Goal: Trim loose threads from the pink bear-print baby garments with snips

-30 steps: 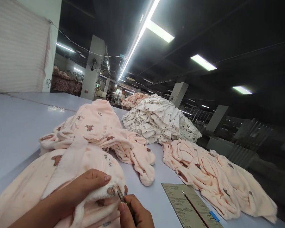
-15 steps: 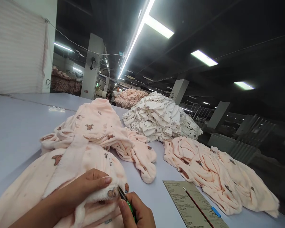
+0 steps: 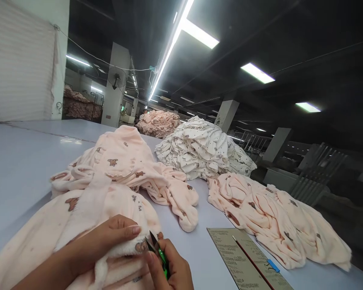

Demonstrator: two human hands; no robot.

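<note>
Your left hand lies flat on the pink fleece garment at the near edge of the table, fingers curled over and pinching up the fold of cloth with the bear print, while your right hand is closed around the green-handled thread snips, blades parted a little and pointed at that pinched edge. To do this well, hold the fold taut between thumb and fingertips so any loose thread stands clear of the pile, bring only the blade tips in, and cut close without nipping the fleece; your fingertips sit very near the blades, so mind them. Just beside your right hand lies a printed card with a red pencil across it. Further off lie another pink bear-print heap, a spread of pink garments to the right, a white printed pile, and a far pink pile. What you cannot judge from here: the thread itself is too fine to see, your right palm and most of the snips fall below the frame edge, and the card's writing is unreadable.
</note>
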